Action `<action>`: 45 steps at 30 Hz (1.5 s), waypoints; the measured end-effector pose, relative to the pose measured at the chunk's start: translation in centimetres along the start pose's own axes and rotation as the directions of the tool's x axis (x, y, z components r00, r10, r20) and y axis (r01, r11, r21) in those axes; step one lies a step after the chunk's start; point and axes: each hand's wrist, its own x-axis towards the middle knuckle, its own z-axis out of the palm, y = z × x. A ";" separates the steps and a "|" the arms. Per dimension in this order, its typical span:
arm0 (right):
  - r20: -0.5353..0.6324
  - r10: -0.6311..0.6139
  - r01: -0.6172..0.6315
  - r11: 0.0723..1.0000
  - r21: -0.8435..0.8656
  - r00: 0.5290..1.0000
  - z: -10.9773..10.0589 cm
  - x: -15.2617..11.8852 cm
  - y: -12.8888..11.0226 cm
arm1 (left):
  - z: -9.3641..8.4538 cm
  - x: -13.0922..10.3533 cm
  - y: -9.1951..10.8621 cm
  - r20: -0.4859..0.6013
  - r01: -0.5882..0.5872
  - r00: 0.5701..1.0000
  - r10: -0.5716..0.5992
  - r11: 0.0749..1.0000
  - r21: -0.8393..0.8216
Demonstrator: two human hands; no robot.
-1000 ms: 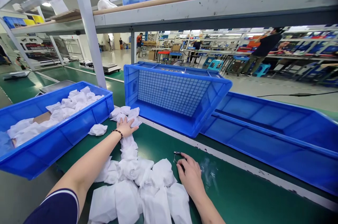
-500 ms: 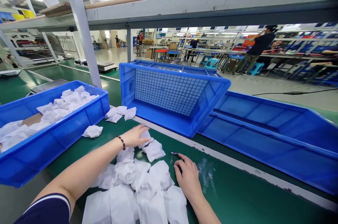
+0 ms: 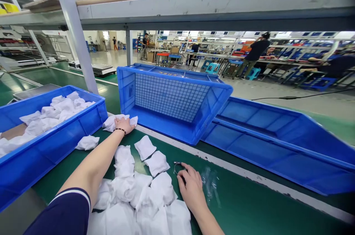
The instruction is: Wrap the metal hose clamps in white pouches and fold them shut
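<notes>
My left hand (image 3: 124,125) reaches forward onto small white pouches (image 3: 109,123) beside the long blue crate, its fingers spread over them; part of the pouches is hidden under it. My right hand (image 3: 191,187) rests on the green surface, thumb and fingers closed on a thin dark ring-shaped thing (image 3: 175,168) with a metallic end. Between my arms lies a heap of white pouches (image 3: 149,200). Two single pouches (image 3: 156,163) sit just beyond the heap, and another pouch (image 3: 87,142) lies near the left crate.
A blue crate (image 3: 83,118) of white pouches stands at left. Ahead, another blue crate (image 3: 163,124) is tipped on its side, with a long blue bin (image 3: 263,146) to its right. Clear plastic scraps (image 3: 210,183) lie right of my right hand. A shelf beam (image 3: 194,6) spans overhead.
My left hand has moved forward and left, from the pouch near the heap to those by the left crate. That pouch now lies uncovered. My right hand keeps its place.
</notes>
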 end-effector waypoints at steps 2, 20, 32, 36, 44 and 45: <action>0.023 0.008 -0.008 1.000 0.007 1.000 -0.2 0.0 -0.1 | 0.4 -0.8 0.6 0.028 -0.045 0.999 0.044 0.999 0.018; 0.041 0.008 -0.008 1.000 0.008 0.999 -0.1 0.0 -0.1 | -3.3 -5.6 -5.0 0.034 0.017 0.999 -0.020 0.994 0.109; -0.080 -0.064 0.059 0.997 -0.059 0.995 0.8 -0.1 0.1 | -1.6 -29.6 4.9 -0.047 -0.833 0.546 0.836 0.548 0.071; -0.111 -0.048 0.041 0.997 -0.066 0.993 0.6 -0.1 -0.4 | 3.5 -34.0 7.4 -0.145 -0.928 0.305 0.941 0.328 0.176; -0.183 0.001 -0.009 0.999 -0.040 0.983 -0.3 -0.4 -0.9 | 5.6 -34.6 9.7 -0.032 -0.984 0.178 0.984 0.178 0.019; -0.189 -0.004 -0.003 0.999 -0.036 0.982 -0.4 -0.4 -0.9 | 5.6 -34.6 9.7 -0.009 -0.978 0.208 0.978 0.208 -0.024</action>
